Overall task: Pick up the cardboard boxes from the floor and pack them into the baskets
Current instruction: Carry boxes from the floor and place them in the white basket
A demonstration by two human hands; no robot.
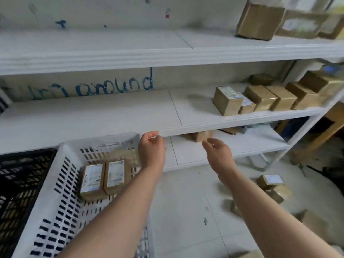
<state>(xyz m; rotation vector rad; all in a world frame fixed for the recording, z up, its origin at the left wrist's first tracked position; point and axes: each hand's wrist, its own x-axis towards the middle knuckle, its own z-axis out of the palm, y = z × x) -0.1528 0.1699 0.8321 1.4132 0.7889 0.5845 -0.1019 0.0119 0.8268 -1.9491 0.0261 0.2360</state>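
Both grips hold nothing: the left grip point(151, 149) hangs loosely curled over the white basket point(55, 185), the right grip point(217, 155) slack above the floor point(186, 202). This looks like a pause between loads. Next calls for reaching down-right to the floor boxes point(270, 182), brown, taped and labelled. Two packed boxes point(92, 180) lie side by side in the basket.

white metal shelving point(130, 58) with three boards, set against a pale wall point(93, 12). on the wall behind the middle board, blue handwriting point(115, 86), partly readable as "around". higher up, a small red mark point(167, 15). at the right of the middle board, a row of brown parcels point(260, 97), close together, some with white labels. on the top board, one bigger brown carton point(258, 21), blurred. below, light tiled floor point(186, 202) with dark spots.
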